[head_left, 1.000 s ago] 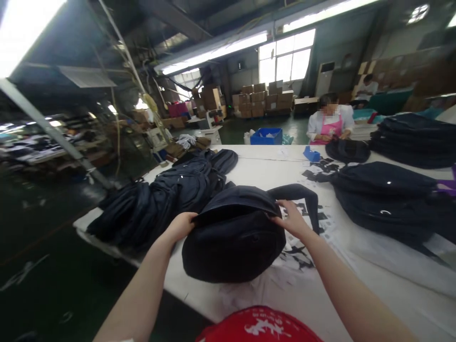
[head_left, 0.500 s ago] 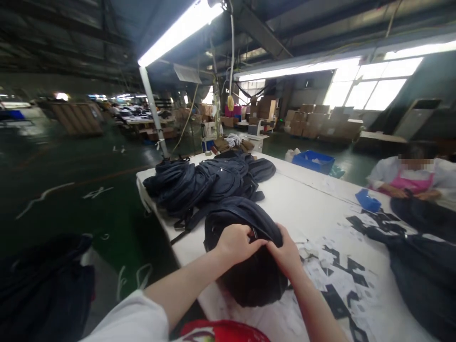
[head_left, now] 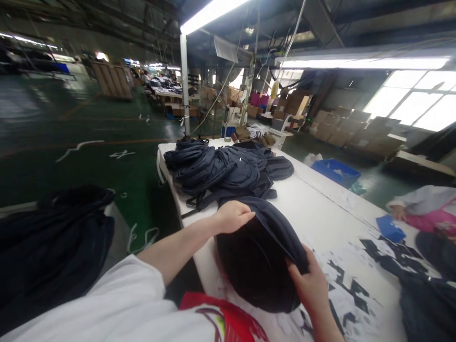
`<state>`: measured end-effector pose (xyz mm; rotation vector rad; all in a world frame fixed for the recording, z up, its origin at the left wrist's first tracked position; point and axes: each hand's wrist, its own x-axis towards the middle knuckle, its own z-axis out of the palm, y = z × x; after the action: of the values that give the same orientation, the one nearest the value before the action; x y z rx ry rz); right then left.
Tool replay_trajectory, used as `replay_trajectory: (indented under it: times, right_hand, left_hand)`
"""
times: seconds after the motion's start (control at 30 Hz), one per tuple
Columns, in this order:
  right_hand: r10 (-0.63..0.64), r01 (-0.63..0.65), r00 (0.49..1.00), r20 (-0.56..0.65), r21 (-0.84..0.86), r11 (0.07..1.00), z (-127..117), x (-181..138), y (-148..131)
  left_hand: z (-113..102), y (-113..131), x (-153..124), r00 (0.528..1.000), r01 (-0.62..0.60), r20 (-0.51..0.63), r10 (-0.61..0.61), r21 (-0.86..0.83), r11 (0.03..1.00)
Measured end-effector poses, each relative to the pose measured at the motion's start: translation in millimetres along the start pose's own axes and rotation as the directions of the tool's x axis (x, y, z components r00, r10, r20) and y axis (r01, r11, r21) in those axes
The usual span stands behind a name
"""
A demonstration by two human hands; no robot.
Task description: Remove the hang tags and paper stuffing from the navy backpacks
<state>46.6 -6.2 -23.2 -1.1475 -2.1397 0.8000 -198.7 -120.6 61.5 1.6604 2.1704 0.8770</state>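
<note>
A dark navy backpack (head_left: pixel 256 270) stands on the white table in front of me, its rounded front towards me. My left hand (head_left: pixel 235 217) is closed at the upper left of the bag, fingers pinched at its edge; a zipper pull there would be too small to make out. On the right side my right hand (head_left: pixel 309 275) grips the bag's rim, thumb on the near face and fingers behind. Just beyond lies a heap of similar navy backpacks (head_left: pixel 228 166), with straps trailing over the table's left edge.
Paper and dark fabric scraps (head_left: pixel 351 289) litter the table (head_left: pixel 313 204) on the right. A blue box (head_left: pixel 391 228) sits near a co-worker's sleeve (head_left: pixel 423 197). More dark bags (head_left: pixel 53 247) are piled at lower left. A blue bin (head_left: pixel 337 172) stands beyond the table.
My hands have moved apart: the left went up and left along the bag, the right down its right side. My view has turned left, and the co-worker leans with an arm near the blue box.
</note>
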Motion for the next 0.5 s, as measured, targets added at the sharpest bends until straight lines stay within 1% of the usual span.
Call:
replay_trajectory:
  times: [0.03,0.1,0.17,0.23,0.33,0.43,0.5]
  right_hand:
    - [0.021,-0.021,1.000,-0.009,-0.031,0.999,-4.1,-4.3,7.1]
    - [0.070,-0.073,0.997,-0.035,-0.092,0.993,-13.8,-13.3,26.6]
    - [0.136,-0.145,0.988,-0.071,-0.143,0.979,-25.1,-22.6,52.6]
    - [0.194,-0.207,0.976,-0.094,-0.153,0.966,-37.2,-32.1,82.1]
    - [0.248,-0.257,0.965,-0.079,-0.128,0.958,-53.0,-46.6,123.0]
    - [0.340,-0.342,0.939,-0.041,-0.148,0.928,-61.8,-57.5,147.0]
    - [0.390,-0.390,0.921,-0.020,-0.081,0.917,-64.0,-60.8,148.9]
  left_hand:
    - [-7.2,-11.0,4.7,0.999,0.045,0.016,-0.044,-0.046,0.998]
    - [-15.3,-38.4,14.5,0.991,0.134,0.005,-0.134,-0.081,0.988]
    - [-12.6,-70.4,22.4,0.971,0.238,0.011,-0.238,-0.101,0.966]
    - [1.4,-102.1,26.3,0.938,0.347,0.069,-0.341,-0.124,0.930]
    - [35.9,-137.4,24.5,0.887,0.457,0.153,-0.437,-0.142,0.878]
    - [67.6,-150.9,21.0,0.869,0.489,0.172,-0.464,-0.155,0.859]
    - [79.4,-149.7,19.7,0.879,0.472,0.161,-0.449,-0.160,0.867]
